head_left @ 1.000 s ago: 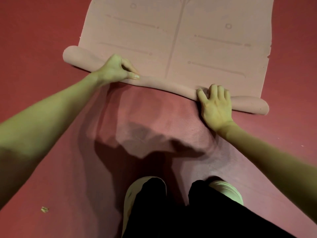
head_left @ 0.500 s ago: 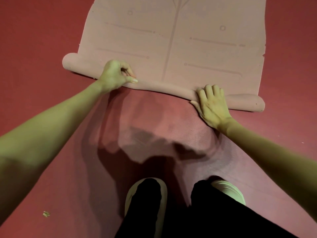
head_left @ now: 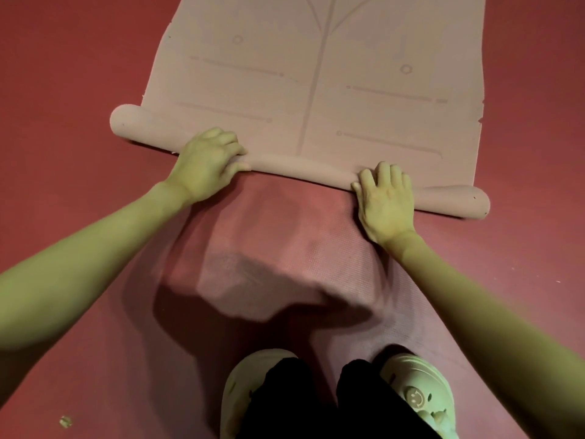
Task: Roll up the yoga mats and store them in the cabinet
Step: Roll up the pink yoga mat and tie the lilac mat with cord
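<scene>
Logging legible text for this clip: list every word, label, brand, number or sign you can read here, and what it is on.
No readable words, numbers or brand names anywhere.
Yoga mat: only printed alignment lines and small circles, no lettering.
Right shoe: a smiley-face emblem, a sign without text.
Left shoe: no marking visible.
Floor scrap: too small to tell.
</scene>
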A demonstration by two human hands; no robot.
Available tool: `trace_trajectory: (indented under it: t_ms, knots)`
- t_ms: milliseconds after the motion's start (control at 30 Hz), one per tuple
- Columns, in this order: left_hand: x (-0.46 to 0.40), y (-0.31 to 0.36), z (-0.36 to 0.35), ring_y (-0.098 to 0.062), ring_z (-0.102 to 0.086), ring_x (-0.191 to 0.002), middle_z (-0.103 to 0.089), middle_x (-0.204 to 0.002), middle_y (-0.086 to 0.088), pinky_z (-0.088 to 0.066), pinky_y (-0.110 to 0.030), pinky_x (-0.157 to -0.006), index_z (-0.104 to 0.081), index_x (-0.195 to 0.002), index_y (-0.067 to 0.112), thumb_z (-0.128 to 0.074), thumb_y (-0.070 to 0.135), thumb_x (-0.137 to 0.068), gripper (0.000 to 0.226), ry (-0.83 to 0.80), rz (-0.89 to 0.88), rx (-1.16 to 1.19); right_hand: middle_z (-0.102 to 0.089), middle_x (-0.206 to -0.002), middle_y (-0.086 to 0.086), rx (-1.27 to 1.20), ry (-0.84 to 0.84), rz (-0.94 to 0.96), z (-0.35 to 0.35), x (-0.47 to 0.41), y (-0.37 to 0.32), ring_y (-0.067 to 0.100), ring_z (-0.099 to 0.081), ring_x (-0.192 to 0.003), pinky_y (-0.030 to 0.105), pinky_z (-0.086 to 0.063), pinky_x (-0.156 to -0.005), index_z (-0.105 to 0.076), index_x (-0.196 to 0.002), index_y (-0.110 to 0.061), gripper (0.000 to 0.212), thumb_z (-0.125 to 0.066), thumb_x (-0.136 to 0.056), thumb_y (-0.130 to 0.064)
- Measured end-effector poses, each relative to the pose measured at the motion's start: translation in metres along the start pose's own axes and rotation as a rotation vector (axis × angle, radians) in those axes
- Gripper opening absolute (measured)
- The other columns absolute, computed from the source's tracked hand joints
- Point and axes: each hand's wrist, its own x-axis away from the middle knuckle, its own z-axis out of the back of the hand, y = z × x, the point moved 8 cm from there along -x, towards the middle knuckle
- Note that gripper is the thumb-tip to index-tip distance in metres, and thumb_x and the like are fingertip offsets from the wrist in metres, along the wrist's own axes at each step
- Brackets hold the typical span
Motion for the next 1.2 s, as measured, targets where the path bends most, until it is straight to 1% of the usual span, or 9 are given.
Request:
trace_trajectory:
  t_ms: [133, 267, 467, 633, 767, 867, 967, 1133, 1200]
  knots:
    - [-0.011, -0.006, 0.001, -0.035, -0.059, -0.080, -0.064, -0.087, -0.011, -0.045, -0.040, -0.071, -0.070, -0.093, 0.006, -0.042, 0.042, -0.094, 0.046, 0.042, 0.081, 0.019, -0.057, -0.081, 0.017, -0.042, -0.015, 0.104, 0.002, -0.017, 0.006, 0.036, -0.052, -0.071, 0.042, -0.042, -0.063, -0.056, -0.086, -0.005, 0.034, -0.036, -0.099, -0.028]
    - [-0.018, -0.007, 0.004, -0.035, -0.063, -0.085, -0.067, -0.087, -0.011, -0.046, -0.039, -0.071, -0.073, -0.093, 0.006, -0.046, 0.044, -0.089, 0.047, 0.014, 0.137, 0.108, -0.059, -0.075, 0.017, -0.086, -0.076, 0.137, 0.003, -0.020, 0.010, 0.037, -0.055, -0.064, 0.040, -0.044, -0.056, -0.056, -0.083, -0.004, 0.038, -0.032, -0.099, -0.028]
    - [0.000, 0.023, -0.003, -0.033, -0.066, -0.085, -0.072, -0.093, -0.009, -0.047, -0.036, -0.073, -0.076, -0.094, 0.011, -0.058, 0.044, -0.087, 0.038, -0.046, 0.176, 0.228, -0.062, -0.079, 0.014, -0.163, -0.181, 0.129, 0.013, 0.024, 0.028, 0.037, -0.060, -0.068, 0.039, -0.048, -0.061, -0.059, -0.091, -0.006, 0.042, -0.028, -0.099, -0.032]
    - [0.021, 0.025, -0.024, -0.021, -0.066, -0.088, -0.074, -0.097, -0.001, -0.050, -0.034, -0.078, -0.077, -0.093, 0.021, -0.069, 0.041, -0.085, 0.022, -0.132, 0.380, 0.336, -0.060, -0.081, 0.015, -0.194, -0.224, 0.051, 0.016, 0.047, 0.034, 0.037, -0.058, -0.072, 0.039, -0.046, -0.063, -0.054, -0.096, -0.006, 0.042, -0.029, -0.099, -0.040]
    - [0.022, 0.015, -0.031, 0.000, -0.053, -0.061, -0.064, -0.070, 0.006, -0.045, -0.025, -0.067, -0.071, -0.077, 0.025, -0.080, 0.031, -0.074, 0.011, -0.117, 0.515, 0.565, -0.056, -0.088, 0.013, -0.229, -0.229, 0.031, 0.014, 0.038, 0.039, 0.036, -0.054, -0.082, 0.043, -0.040, -0.075, -0.052, -0.095, -0.010, 0.043, -0.031, -0.097, -0.047]
    - [0.020, 0.010, -0.028, 0.002, -0.047, -0.064, -0.050, -0.079, 0.013, -0.041, -0.014, -0.068, -0.068, -0.081, 0.024, -0.085, 0.028, -0.066, 0.023, -0.056, 0.480, 0.580, -0.053, -0.089, 0.013, -0.253, -0.158, -0.032, 0.021, 0.034, 0.042, 0.034, -0.050, -0.083, 0.044, -0.036, -0.073, -0.057, -0.088, -0.009, 0.039, -0.042, -0.094, -0.044]
    - [0.007, 0.012, -0.026, 0.007, -0.048, -0.069, -0.048, -0.077, 0.012, -0.038, -0.006, -0.068, -0.069, -0.080, 0.020, -0.087, 0.025, -0.066, 0.024, -0.118, 0.378, 0.525, -0.053, -0.090, 0.013, -0.229, -0.081, -0.140, 0.025, 0.046, 0.039, 0.034, -0.050, -0.083, 0.043, -0.034, -0.073, -0.060, -0.087, -0.008, 0.037, -0.046, -0.095, -0.042]
    - [-0.016, 0.016, -0.033, 0.010, -0.049, -0.056, -0.053, -0.065, 0.007, -0.037, -0.009, -0.057, -0.067, -0.077, 0.013, -0.086, 0.020, -0.068, 0.022, -0.352, 0.391, 0.538, -0.053, -0.094, 0.015, -0.042, -0.056, -0.009, 0.026, 0.054, 0.029, 0.032, -0.045, -0.082, 0.043, -0.030, -0.072, -0.050, -0.091, -0.007, 0.050, -0.049, -0.091, -0.057]
    - [-0.016, 0.018, -0.031, 0.005, -0.050, -0.054, -0.053, -0.063, 0.008, -0.041, -0.019, -0.062, -0.066, -0.076, 0.012, -0.084, 0.020, -0.070, 0.021, -0.343, 0.376, 0.545, -0.054, -0.092, 0.015, -0.016, -0.066, 0.065, 0.024, 0.045, 0.028, 0.033, -0.048, -0.080, 0.043, -0.033, -0.070, -0.052, -0.092, -0.007, 0.051, -0.040, -0.095, -0.057]
